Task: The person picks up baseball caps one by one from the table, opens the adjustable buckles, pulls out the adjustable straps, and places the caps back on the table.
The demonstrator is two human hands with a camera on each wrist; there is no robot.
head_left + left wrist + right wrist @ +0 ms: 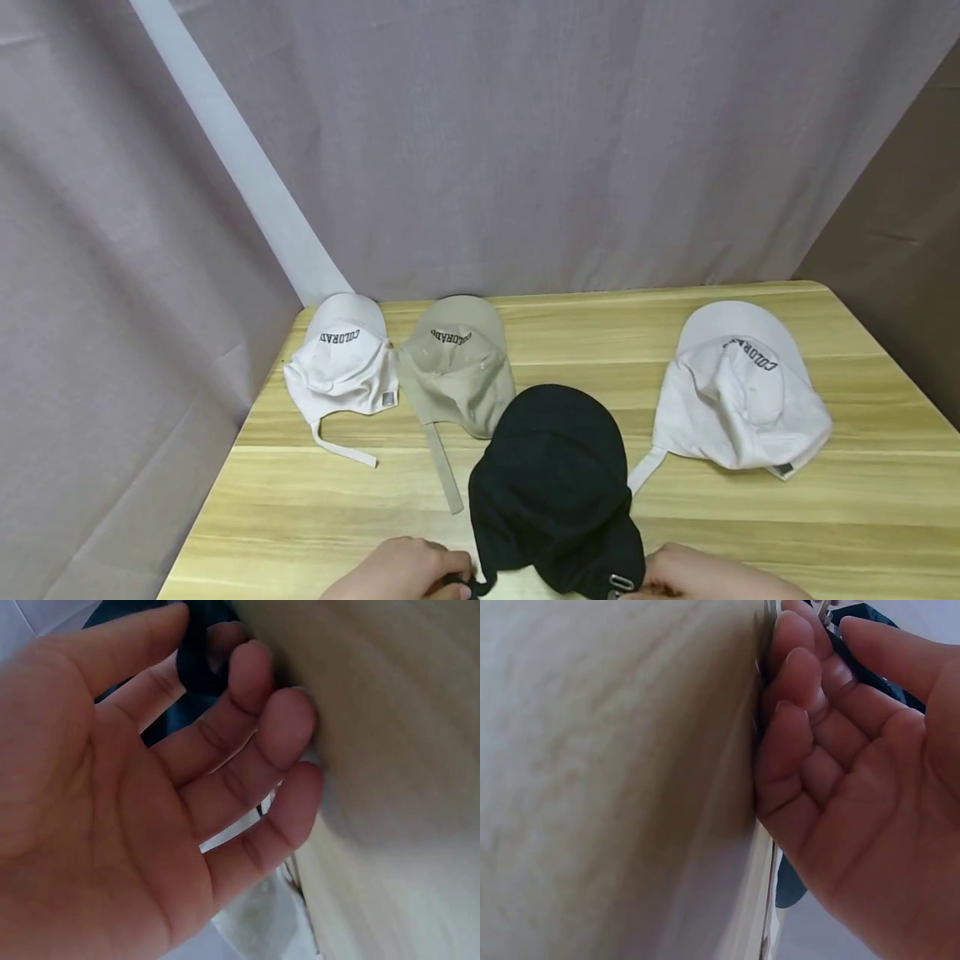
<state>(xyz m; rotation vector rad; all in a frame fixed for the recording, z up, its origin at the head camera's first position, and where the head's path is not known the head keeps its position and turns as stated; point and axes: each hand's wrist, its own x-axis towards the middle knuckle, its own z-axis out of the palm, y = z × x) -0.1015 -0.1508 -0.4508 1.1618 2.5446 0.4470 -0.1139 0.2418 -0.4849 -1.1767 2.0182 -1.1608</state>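
Observation:
A black cap lies at the near middle of the table, brim pointing to the back. My left hand pinches its black strap between thumb and index finger, the other fingers loosely bent close to the tabletop. On the cap's near right corner sits a metal buckle. My right hand pinches the cap's edge beside that buckle, with its remaining fingers curled against the table in the right wrist view. The lower parts of both hands are cut off by the head view's bottom edge.
A white cap and a beige cap lie side by side at the back left, straps trailing forward. Another whitish cap lies on the right. Grey curtains hang behind the wooden table.

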